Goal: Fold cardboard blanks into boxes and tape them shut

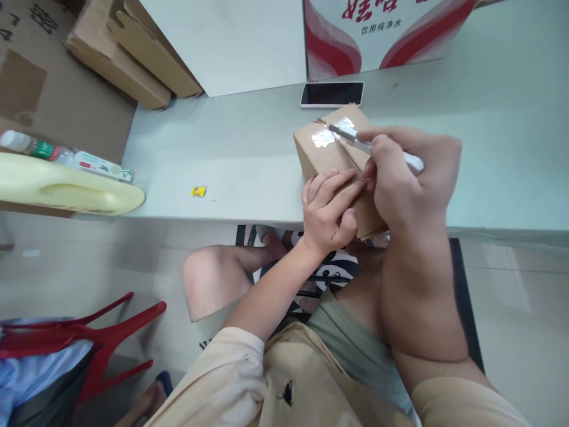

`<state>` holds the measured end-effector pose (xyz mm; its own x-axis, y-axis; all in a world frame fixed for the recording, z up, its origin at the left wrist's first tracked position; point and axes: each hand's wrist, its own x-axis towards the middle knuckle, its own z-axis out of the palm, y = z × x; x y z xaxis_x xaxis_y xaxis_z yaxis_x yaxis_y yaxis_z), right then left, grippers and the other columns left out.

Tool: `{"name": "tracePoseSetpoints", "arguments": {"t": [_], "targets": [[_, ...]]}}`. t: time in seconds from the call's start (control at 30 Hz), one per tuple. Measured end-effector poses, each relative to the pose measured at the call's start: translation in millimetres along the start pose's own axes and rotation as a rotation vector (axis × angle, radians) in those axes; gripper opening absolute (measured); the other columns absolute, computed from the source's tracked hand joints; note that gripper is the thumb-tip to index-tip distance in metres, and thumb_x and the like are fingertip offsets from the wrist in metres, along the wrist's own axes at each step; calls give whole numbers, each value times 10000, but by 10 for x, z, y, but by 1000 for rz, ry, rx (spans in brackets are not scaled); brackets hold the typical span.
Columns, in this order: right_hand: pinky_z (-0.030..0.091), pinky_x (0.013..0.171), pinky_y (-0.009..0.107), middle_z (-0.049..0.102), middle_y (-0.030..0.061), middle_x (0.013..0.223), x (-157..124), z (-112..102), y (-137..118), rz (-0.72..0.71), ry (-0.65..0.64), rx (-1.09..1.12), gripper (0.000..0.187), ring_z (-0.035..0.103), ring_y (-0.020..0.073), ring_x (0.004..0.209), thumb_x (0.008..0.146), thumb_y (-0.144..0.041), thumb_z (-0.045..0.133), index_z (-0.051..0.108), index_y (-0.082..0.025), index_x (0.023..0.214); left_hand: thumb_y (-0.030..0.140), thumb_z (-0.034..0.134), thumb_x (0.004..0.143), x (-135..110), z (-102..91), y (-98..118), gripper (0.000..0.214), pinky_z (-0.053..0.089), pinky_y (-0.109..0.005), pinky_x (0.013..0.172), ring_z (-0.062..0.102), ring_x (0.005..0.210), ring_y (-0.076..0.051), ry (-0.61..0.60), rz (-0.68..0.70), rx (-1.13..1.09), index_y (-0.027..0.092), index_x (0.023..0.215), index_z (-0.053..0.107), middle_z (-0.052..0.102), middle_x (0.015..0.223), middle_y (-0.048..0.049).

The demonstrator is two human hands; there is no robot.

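A small brown cardboard box rests at the table's near edge, with two shiny torn-looking patches on its top and a seam running between them. My right hand is closed around a utility knife with a white handle. Its metal blade points up and left, its tip at or just above the box top between the shiny patches; contact is hard to tell. Lying on the near part of the box top, my left hand has its fingers stretched out and holds nothing.
Behind the box lies a phone, in front of a red and white water carton. A yellow wrapped piece is on the table. At left are a pale yellow bottle and folded cardboard. A red chair stands below.
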<state>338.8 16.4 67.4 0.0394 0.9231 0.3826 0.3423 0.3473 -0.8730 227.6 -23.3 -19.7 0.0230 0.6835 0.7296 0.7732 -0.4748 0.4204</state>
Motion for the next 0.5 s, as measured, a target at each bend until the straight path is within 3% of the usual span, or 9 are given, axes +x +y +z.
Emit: {"name": "tracePoseSetpoints", "arguments": {"t": [0.1, 0.27, 0.5], "targets": [[567, 705, 316, 674, -9, 667, -9, 6, -2, -9, 8, -25, 282, 709, 166, 714, 930, -250, 511, 786, -190, 909, 483, 185, 1019, 0, 0, 0, 646, 374, -390, 1156, 584, 1222, -218, -5, 3, 9, 203, 1128, 757, 715, 1215, -91], [575, 733, 320, 694, -2, 694, -52, -7, -15, -9, 146, 51, 260, 733, 187, 789, 902, -182, 527, 782, -193, 854, 472, 137, 1017, -7, 3, -5, 678, 346, -401, 1174, 555, 1257, -225, -43, 9, 61, 202, 1161, 743, 696, 1238, -101], [507, 577, 275, 538, -33, 539, -53, -24, -104, 20, 137, 90, 262, 604, 121, 523, 884, -152, 505, 748, -197, 798, 469, 208, 1012, -17, 19, -18, 618, 356, -398, 1171, 569, 1246, -222, 6, 4, -16, 202, 1168, 744, 708, 1229, -97]]}}
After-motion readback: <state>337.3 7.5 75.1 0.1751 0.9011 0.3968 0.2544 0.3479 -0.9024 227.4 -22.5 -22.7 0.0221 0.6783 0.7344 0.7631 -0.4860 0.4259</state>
